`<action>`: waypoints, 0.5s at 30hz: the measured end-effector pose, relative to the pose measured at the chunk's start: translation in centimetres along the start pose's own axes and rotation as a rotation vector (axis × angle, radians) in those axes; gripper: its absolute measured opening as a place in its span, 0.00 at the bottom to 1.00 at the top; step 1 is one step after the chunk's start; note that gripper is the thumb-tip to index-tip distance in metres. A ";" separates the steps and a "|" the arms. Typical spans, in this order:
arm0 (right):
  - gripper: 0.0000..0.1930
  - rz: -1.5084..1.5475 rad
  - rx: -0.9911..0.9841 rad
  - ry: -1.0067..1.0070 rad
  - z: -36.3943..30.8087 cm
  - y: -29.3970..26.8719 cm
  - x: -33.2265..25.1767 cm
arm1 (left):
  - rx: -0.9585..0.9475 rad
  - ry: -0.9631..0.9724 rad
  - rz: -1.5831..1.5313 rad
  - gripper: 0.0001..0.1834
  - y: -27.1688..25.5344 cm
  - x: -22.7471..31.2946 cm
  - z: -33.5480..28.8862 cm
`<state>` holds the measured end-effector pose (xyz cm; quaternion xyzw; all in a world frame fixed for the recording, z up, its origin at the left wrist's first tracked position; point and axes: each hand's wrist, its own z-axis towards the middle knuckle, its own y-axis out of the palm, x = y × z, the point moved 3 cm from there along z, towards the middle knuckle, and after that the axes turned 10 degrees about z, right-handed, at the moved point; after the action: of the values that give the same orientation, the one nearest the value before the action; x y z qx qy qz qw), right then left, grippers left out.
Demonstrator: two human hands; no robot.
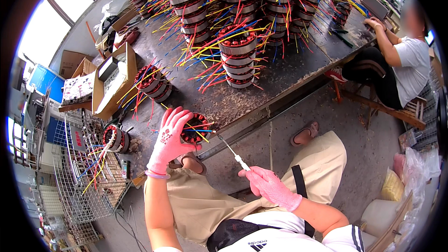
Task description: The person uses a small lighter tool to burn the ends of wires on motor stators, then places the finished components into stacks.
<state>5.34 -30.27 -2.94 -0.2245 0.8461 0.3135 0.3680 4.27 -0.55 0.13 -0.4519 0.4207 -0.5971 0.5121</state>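
Observation:
My left hand (167,142), in a pink glove, curls round a motor stator (199,126) with red windings at the table's near edge. Its thumb lies below the ring and the fingers reach over the far left side. Yellow, blue and red leads cross the stator's open face. My right hand (273,187), also gloved in pink, is closed on a slim tool (240,160) with a white handle and thin metal shaft. The shaft points up and left, its tip close to the stator's right rim; whether it touches a lead I cannot tell.
Stacked stators (238,58) with splayed leads crowd the dark worktable (186,98). A short stack (156,84) and another stator (116,140) stand to the left, near a cardboard box (130,70) and wire racks (74,172). A seated person (410,60) works at the right.

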 end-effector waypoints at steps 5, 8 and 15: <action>0.16 0.002 0.001 0.005 -0.1 0.0 -0.1 | 0.012 0.011 0.010 0.50 0.0 0.0 0.0; 0.16 0.009 0.000 0.011 -0.1 0.0 -0.2 | -0.007 -0.006 -0.005 0.50 0.0 0.0 0.0; 0.16 0.021 0.003 0.011 -0.2 0.1 -0.3 | -0.009 -0.009 -0.001 0.50 0.2 -0.1 -0.1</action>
<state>5.39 -30.31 -2.58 -0.2165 0.8509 0.3147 0.3606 4.21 -0.50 -0.06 -0.4572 0.4208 -0.5935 0.5115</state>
